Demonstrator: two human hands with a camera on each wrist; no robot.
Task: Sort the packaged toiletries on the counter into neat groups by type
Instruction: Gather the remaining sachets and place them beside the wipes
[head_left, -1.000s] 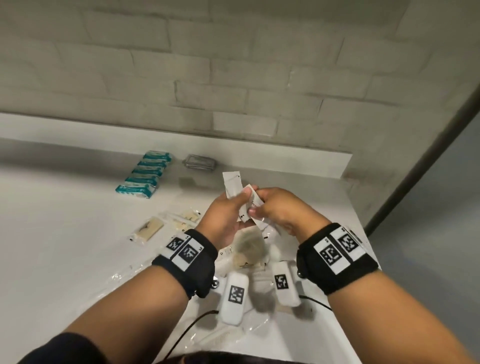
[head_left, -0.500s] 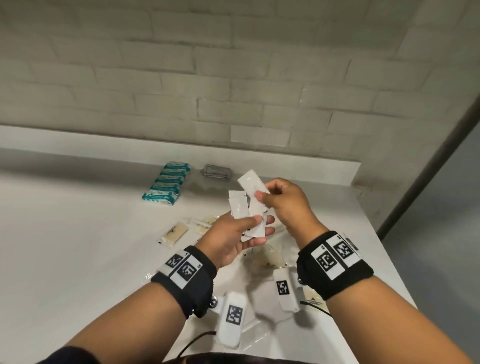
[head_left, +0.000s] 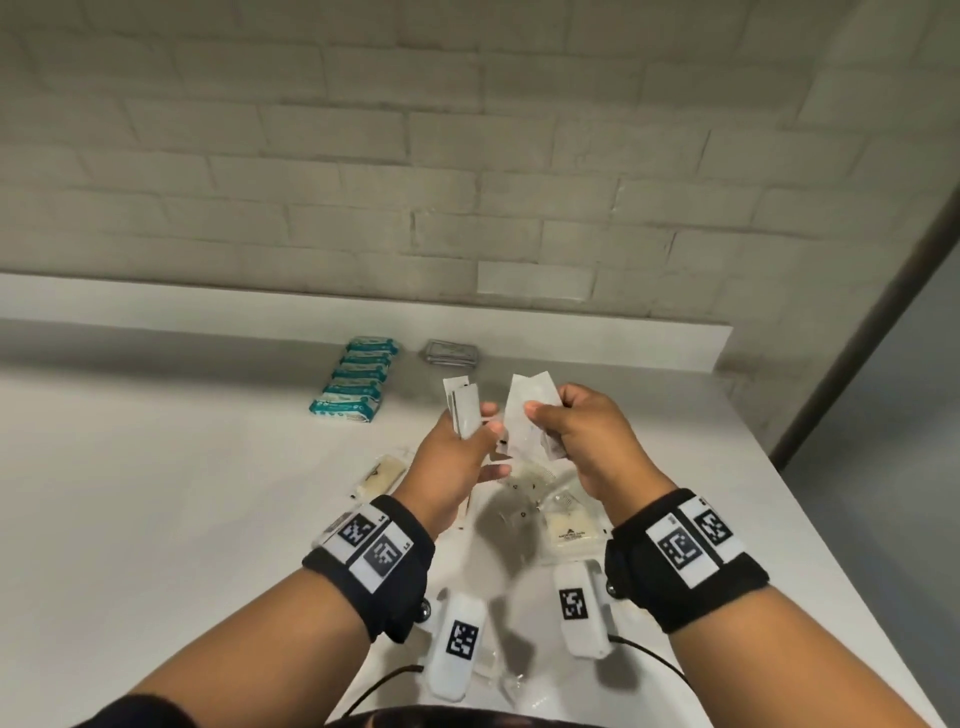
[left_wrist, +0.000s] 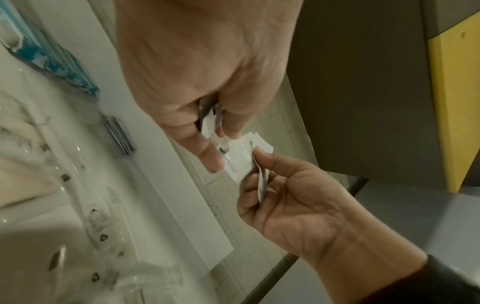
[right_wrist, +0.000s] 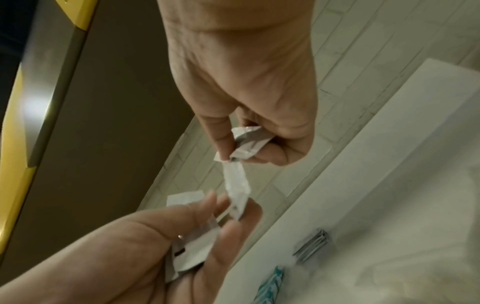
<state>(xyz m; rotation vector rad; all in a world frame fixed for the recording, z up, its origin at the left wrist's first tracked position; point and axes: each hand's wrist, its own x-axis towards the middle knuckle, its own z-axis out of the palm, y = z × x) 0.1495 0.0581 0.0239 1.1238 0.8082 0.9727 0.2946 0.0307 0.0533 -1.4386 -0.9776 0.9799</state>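
Note:
Above the white counter (head_left: 156, 493) my left hand (head_left: 480, 428) holds a small stack of white sachets (head_left: 461, 410) upright between thumb and fingers. In the right wrist view the same stack (right_wrist: 193, 244) lies against the left palm. Just to its right, my right hand (head_left: 540, 415) pinches more white sachets (head_left: 530, 410). One of them (right_wrist: 236, 185) hangs down to the left fingertips (right_wrist: 249, 207). The left wrist view shows the left hand (left_wrist: 215, 131) and the right hand (left_wrist: 255, 162) close together, the sachet (left_wrist: 240, 158) between them.
A row of teal packets (head_left: 358, 376) and a stack of clear grey packets (head_left: 451, 353) lie near the back ledge. Beige wrapped items (head_left: 379, 475) (head_left: 569, 525) and clear wrappers lie under my hands. The counter's right edge (head_left: 831, 545) is close.
The hands were pressed together on the sachets a second ago. They have since drawn a little apart and risen, each keeping some sachets. The head view has tilted up.

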